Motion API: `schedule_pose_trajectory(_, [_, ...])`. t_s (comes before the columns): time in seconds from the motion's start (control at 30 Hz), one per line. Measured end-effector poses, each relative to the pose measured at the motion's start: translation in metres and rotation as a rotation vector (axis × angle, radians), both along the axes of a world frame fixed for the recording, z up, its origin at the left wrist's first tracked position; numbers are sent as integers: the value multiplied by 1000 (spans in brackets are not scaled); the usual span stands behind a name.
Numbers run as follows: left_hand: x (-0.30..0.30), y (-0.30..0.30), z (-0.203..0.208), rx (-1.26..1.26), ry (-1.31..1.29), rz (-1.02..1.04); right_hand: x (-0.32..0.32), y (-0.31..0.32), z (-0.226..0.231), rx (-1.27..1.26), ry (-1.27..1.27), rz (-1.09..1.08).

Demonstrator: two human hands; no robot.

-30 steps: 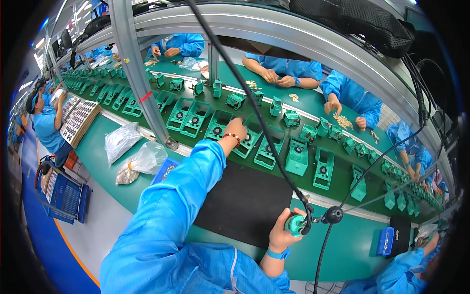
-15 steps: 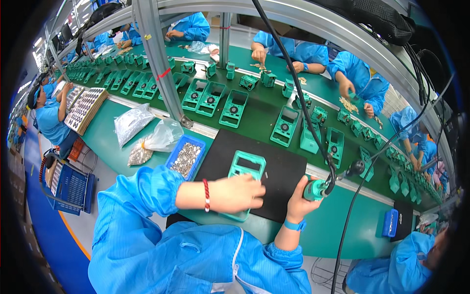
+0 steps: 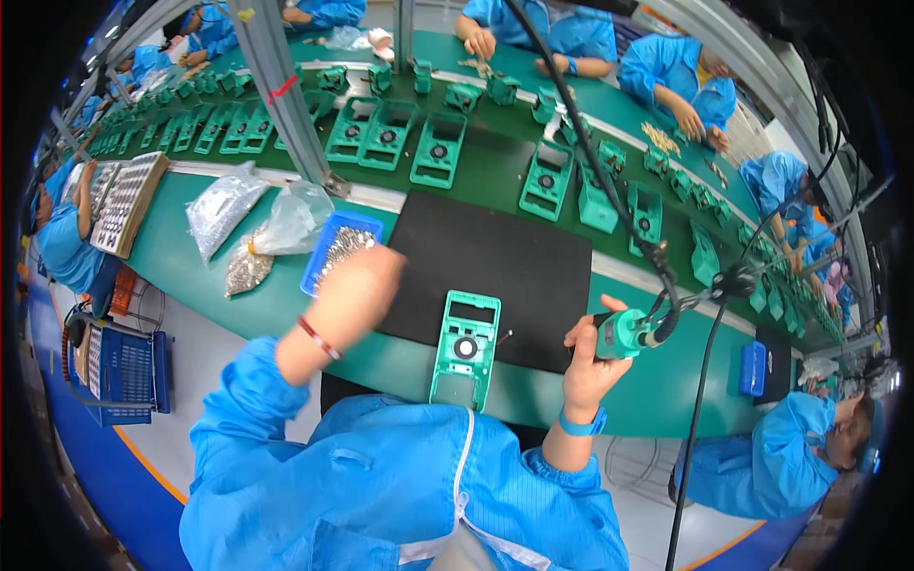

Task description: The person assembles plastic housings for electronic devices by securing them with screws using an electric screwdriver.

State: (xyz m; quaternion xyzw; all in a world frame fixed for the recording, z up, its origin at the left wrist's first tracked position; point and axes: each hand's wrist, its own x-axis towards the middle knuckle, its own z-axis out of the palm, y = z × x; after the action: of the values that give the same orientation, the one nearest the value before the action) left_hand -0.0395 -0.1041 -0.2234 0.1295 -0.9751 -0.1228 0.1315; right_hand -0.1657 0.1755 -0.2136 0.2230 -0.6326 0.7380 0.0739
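My left hand (image 3: 357, 290), smeared by motion, is over the near right side of a blue tray (image 3: 314, 273) filled with small metal screws (image 3: 347, 244). Its fingers are too blurred to read. In my right hand (image 3: 588, 373) is a green electric screwdriver (image 3: 624, 333), held sideways with a black cable at its right end. Between the hands, a green plastic housing (image 3: 466, 348) with a round dark-centred part lies across the near edge of a black mat (image 3: 495, 257). One small loose screw (image 3: 506, 335) rests just right of the housing.
Two clear plastic bags (image 3: 224, 211) of small parts lie left of the tray. Beyond the mat, a green belt (image 3: 495, 195) carries several housings (image 3: 438, 150). A metal post (image 3: 276, 95) and hanging black cables (image 3: 609, 205) stand in the way. Co-workers (image 3: 681, 86) sit across and at the right.
My left hand has left the green housing and moved left to the screw tray. The housing sits nearer to me on the mat. My right hand still grips the screwdriver; the view has shifted.
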Motion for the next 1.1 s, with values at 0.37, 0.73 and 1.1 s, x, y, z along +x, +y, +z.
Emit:
schedule_pose_trajectory(0.37, [20, -60, -22, -101, -194, 9, 14, -20, 29, 12, -2, 145])
schedule_pose_trajectory(0.73, [33, -43, -14, 47, 124, 134, 21, -44, 34, -29, -31, 288])
schedule_pose_trajectory(1.1, [27, 22, -6, 367, 279, -212, 35, -67, 38, -66, -148, 424])
